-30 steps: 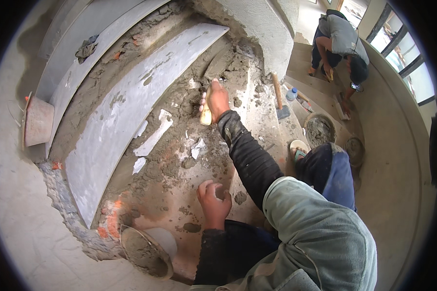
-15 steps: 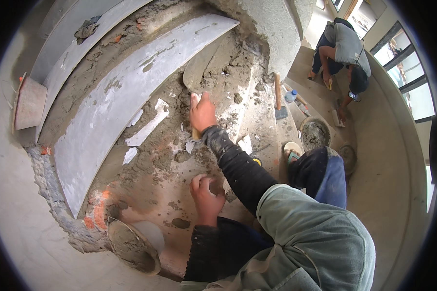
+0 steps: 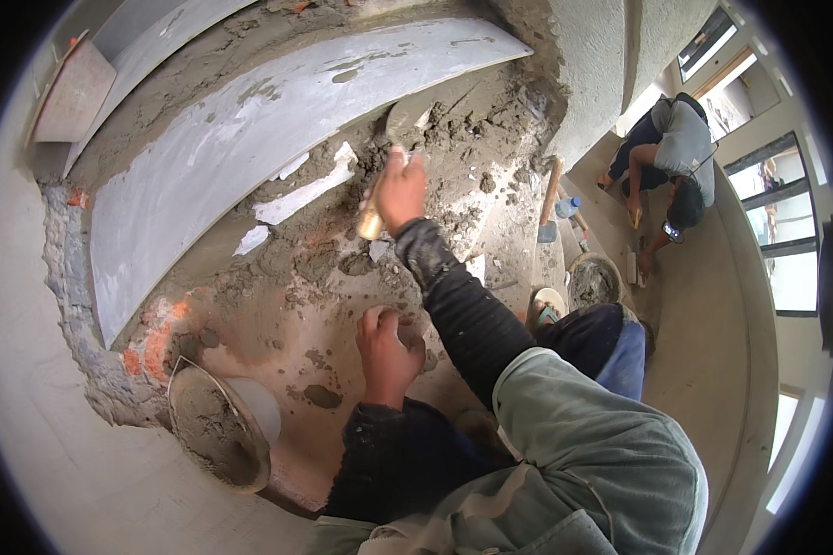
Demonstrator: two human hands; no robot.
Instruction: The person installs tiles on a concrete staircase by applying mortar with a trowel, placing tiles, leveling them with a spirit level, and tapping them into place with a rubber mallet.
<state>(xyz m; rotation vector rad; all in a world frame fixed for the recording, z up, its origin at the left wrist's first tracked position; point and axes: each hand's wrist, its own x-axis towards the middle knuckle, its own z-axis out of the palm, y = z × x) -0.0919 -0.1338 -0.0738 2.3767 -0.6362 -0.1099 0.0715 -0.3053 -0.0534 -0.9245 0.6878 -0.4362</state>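
The left hand [image 3: 387, 350] is resting on the mortar-strewn floor [image 3: 278, 305], fingers curled and holding nothing, with a bucket [image 3: 220, 427] nearby. Farther out, the right hand [image 3: 402, 192] is gripping a trowel [image 3: 391, 157] tightly by its handle, the blade lying in loose mortar [image 3: 472, 125] beside the curved grey step [image 3: 250, 139].

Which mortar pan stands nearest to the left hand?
The pan at lower left, beside the left hand on the mortar bed. The other pan stands farther right, near the crouching co-worker.
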